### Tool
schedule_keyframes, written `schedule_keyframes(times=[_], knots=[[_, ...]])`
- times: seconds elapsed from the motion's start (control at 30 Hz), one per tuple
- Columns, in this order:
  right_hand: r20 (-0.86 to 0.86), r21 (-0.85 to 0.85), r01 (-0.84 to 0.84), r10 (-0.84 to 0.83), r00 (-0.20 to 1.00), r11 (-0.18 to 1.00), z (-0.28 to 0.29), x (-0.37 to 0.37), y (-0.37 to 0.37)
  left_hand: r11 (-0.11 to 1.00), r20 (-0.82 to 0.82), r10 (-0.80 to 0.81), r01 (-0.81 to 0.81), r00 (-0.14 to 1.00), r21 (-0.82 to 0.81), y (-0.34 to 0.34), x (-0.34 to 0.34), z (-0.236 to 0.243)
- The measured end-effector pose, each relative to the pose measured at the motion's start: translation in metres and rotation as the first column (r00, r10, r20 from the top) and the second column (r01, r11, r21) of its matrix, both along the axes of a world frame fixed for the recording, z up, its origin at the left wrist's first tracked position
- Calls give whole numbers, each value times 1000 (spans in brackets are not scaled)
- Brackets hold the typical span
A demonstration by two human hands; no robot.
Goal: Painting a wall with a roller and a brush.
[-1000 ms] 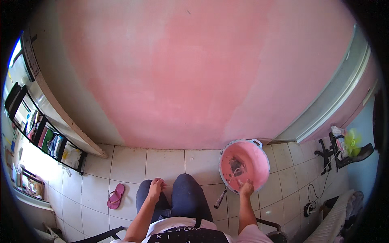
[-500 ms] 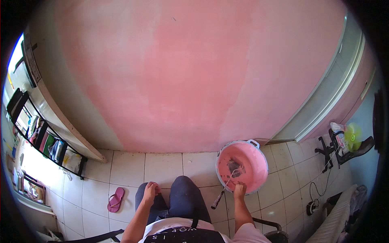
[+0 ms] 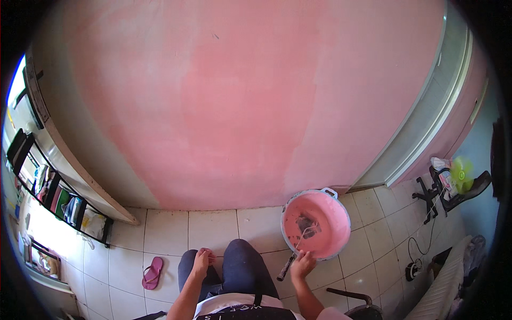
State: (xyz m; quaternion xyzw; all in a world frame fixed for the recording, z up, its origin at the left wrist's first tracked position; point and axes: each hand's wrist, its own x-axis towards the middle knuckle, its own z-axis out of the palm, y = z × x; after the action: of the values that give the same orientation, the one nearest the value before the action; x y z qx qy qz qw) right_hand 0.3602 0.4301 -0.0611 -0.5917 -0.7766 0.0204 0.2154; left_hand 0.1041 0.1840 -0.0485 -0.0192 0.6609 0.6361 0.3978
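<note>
A white-rimmed basin, coated inside with pink paint, stands on the floor to the right of my knees. A paint roller leans over its near left rim. The wire frame reaches into the basin, by a dark patch at the bottom, and its dark handle sticks out. My right hand is at the near rim, right beside the handle, its fingers curled; what they grip is hidden. My left hand rests over my left thigh with fingers bent inward, hiding whatever is in them.
Ahead rises a wall painted patchily pink. A pink flip-flop lies on the tiles left of me. On the left stands a black rack with folded items. A green fan, a cord and a chair armrest are on the right.
My right hand has moved left along the basin's near rim to beside the roller's handle. My left hand stays over my thigh. The view has shifted slightly.
</note>
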Motion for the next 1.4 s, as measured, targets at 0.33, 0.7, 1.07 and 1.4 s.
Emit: schedule_keyframes(times=[0.33,0.7,1.07,1.4], knots=[[-209,-680,88,-307,928,728,-29,-17,-38,998,19,-63,63,998,31,12,5,6],[-189,-822,-85,-129,973,564,112,39,20,997,24,-78,78,997,5,23,7,8],[19,-884,48,-68,997,464,156,34,65,999,26,-39,38,999,33,6,5,8],[13,-876,26,-30,999,481,141,35,70,998,-25,-67,67,997,8,8,1,17]])
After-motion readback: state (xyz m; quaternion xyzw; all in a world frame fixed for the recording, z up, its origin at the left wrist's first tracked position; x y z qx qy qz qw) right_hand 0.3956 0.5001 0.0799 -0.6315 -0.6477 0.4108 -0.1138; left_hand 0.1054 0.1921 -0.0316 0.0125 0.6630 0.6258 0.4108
